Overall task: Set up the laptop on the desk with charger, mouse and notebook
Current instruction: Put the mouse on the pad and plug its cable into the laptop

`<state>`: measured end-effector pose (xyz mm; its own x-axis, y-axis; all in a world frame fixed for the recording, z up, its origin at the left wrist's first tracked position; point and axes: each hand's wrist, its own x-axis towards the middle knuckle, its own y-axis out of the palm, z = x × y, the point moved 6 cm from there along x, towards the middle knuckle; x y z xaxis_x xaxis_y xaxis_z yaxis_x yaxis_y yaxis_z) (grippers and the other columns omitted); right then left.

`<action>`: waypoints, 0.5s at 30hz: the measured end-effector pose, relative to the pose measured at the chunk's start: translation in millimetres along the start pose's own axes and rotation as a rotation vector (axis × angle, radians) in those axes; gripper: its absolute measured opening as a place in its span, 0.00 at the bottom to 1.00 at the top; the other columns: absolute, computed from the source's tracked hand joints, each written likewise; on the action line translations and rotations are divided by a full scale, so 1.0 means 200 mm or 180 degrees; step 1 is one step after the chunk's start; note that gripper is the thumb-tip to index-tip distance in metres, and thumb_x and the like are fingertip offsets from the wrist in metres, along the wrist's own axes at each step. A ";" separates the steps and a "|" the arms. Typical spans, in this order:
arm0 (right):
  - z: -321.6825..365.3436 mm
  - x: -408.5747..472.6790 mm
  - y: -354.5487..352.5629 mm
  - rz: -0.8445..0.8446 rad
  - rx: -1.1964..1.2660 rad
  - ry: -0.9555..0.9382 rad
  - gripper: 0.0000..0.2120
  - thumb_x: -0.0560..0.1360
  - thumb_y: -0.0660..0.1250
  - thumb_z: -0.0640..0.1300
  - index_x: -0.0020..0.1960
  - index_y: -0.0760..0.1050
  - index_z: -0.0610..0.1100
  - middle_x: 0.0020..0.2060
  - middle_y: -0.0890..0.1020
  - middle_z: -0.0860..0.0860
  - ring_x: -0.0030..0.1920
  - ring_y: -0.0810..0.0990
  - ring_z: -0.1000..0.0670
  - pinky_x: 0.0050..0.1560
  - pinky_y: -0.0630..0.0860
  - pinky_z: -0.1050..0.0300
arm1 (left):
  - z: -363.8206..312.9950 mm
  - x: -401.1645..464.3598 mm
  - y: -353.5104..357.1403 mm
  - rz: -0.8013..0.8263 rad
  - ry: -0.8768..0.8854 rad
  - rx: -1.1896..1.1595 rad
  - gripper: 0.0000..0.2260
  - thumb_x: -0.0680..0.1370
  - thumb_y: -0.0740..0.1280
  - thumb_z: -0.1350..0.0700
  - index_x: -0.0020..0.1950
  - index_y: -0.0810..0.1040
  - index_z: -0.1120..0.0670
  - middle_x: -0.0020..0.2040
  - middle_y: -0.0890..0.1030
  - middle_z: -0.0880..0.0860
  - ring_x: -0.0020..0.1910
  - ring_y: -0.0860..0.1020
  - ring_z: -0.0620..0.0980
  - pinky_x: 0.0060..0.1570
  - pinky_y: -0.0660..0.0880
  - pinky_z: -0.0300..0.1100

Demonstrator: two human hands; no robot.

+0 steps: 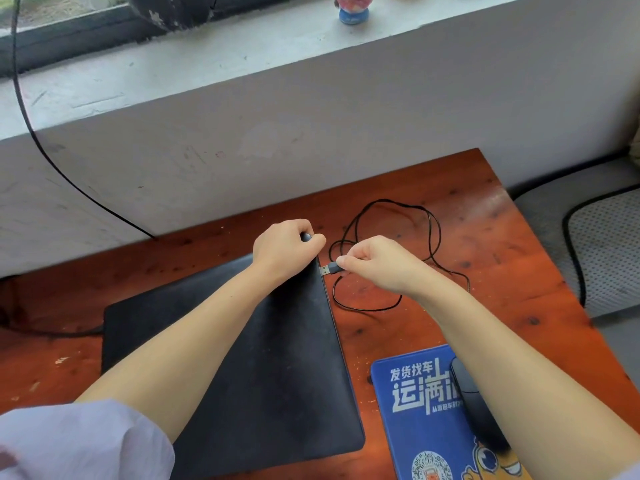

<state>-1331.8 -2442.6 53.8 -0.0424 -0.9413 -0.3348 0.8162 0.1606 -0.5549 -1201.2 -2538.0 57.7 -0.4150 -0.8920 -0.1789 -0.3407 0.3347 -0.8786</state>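
Laptop (242, 358), lid closed, lies flat on the red wooden surface (485, 237), under my left grip (284, 251), which clamps its far right corner. Bare surface lies open beyond. My right grip (374, 265) pinches the USB plug (329, 270), just beside the laptop's right edge, cable (398, 244) looped behind.

One reddish-brown wooden tabletop (491, 216) carries one closed black rectangular laptop (284, 368), one blue printed rectangular mouse pad (420, 410) at the near right, and one dark oval mouse (467, 386) on that pad. One thin black looped cable (434, 230) lies at the far right, ending in one metal USB plug (329, 270). Two bare hands show: left (282, 247) and right (375, 261). One small pink-and-blue figurine (352, 8) stands on the far windowsill (207, 74).
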 end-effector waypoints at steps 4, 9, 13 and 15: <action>0.05 -0.01 -0.01 -0.0109 -0.0283 -0.0058 0.16 0.75 0.62 0.54 0.31 0.77 0.52 0.19 0.67 0.55 0.21 0.67 0.57 0.23 0.59 0.63 | 0.00 0.00 0.00 -0.0093 -0.0025 -0.0001 0.10 0.70 0.62 0.49 0.32 0.74 0.51 0.27 0.74 0.47 0.30 0.71 0.44 0.29 0.63 0.37; 0.05 -0.01 -0.02 0.0005 -0.0204 -0.0030 0.15 0.75 0.62 0.54 0.33 0.79 0.51 0.20 0.67 0.55 0.20 0.65 0.58 0.23 0.58 0.65 | -0.01 0.00 -0.01 -0.0156 -0.0001 -0.0016 0.10 0.70 0.61 0.49 0.33 0.75 0.53 0.28 0.75 0.48 0.32 0.73 0.47 0.31 0.64 0.37; 0.08 -0.01 -0.02 0.0103 -0.0248 -0.0126 0.14 0.75 0.62 0.54 0.34 0.79 0.51 0.24 0.71 0.54 0.25 0.68 0.55 0.27 0.63 0.60 | -0.01 -0.01 -0.02 -0.0199 -0.0001 -0.0049 0.10 0.69 0.61 0.49 0.32 0.74 0.53 0.27 0.74 0.48 0.31 0.73 0.48 0.31 0.65 0.37; 0.07 0.00 -0.03 0.0225 -0.0183 -0.0110 0.14 0.75 0.63 0.54 0.34 0.79 0.51 0.27 0.74 0.51 0.30 0.70 0.53 0.31 0.66 0.58 | -0.02 -0.02 -0.02 -0.0219 0.0007 -0.0055 0.10 0.69 0.61 0.49 0.33 0.75 0.54 0.27 0.74 0.49 0.32 0.74 0.48 0.32 0.65 0.37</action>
<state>-1328.2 -2447.9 68.5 0.0348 -0.9365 -0.3488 0.7819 0.2429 -0.5741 -1200.7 -2534.4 63.4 -0.3920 -0.9125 -0.1172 -0.3829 0.2777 -0.8811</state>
